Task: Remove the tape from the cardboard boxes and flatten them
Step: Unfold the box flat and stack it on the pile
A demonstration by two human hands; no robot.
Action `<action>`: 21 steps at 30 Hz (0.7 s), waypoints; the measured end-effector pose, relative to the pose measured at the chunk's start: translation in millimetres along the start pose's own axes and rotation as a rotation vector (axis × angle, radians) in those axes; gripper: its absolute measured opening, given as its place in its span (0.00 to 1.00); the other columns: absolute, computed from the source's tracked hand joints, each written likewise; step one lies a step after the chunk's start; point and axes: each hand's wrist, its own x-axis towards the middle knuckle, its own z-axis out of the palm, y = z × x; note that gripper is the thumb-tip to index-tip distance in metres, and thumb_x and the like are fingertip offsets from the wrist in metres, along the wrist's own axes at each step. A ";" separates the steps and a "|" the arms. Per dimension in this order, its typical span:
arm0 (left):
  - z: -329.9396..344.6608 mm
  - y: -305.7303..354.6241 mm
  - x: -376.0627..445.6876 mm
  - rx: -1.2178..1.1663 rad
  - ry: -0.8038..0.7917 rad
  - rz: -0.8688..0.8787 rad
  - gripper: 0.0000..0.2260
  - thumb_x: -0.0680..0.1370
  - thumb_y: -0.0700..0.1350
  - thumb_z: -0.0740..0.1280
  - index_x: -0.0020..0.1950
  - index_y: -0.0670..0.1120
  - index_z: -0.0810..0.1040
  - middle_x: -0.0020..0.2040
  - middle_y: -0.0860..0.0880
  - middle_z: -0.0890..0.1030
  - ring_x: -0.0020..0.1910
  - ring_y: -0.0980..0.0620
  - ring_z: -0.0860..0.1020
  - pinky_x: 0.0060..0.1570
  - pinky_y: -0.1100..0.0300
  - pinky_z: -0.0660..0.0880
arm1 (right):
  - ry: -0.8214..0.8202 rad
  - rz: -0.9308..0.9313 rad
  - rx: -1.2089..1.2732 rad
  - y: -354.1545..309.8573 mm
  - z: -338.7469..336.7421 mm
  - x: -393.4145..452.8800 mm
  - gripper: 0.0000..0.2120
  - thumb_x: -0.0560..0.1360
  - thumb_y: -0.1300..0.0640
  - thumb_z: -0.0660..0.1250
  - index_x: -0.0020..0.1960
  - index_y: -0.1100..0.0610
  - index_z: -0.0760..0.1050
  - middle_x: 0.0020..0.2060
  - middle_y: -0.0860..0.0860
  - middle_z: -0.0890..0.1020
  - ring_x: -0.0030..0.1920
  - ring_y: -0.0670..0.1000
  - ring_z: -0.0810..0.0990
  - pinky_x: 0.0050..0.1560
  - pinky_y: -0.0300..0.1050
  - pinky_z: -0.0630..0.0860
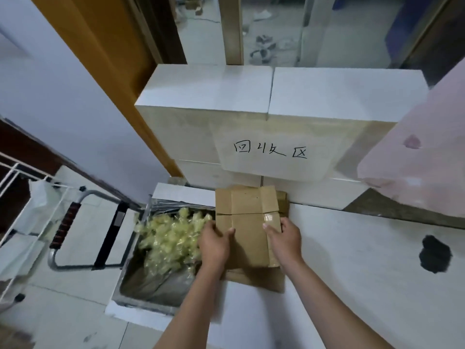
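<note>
Flattened brown cardboard box (247,222) lying on a white surface (352,260), just in front of a wall of white boxes (208,96), on top of at least one more flat cardboard sheet (259,279) showing beneath its near edge. Left hand (214,241) gripping the box's left edge, fingers curled around the side and thumb laid on the top face. Right hand (285,238) gripping the right edge the same way, thumb on top near a glossy strip of clear tape (270,217) stuck beside the flap seam. Flaps spread flat, a crease running across the middle of the box. White sheet of paper (273,152) with handwritten black characters fixed to the white boxes just behind the cardboard. To the left, an open bin (151,285) lined with a grey bag, holding a heap of crumpled yellowish tape (171,240) that touches the left hand's outer side. Farther left, a metal frame with a red-and-black grip (65,225) on the tiled floor. Dark irregular patch (435,254) on the white surface, well to the right.
</note>
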 end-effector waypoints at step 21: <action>61.8 -15.7 69.6 0.875 -0.307 0.498 0.29 0.83 0.42 0.53 0.83 0.55 0.47 0.80 0.38 0.47 0.78 0.37 0.52 0.78 0.46 0.51 | 0.197 0.278 -0.207 19.8 17.4 63.0 0.12 0.75 0.56 0.73 0.52 0.59 0.72 0.42 0.50 0.80 0.40 0.48 0.78 0.35 0.41 0.72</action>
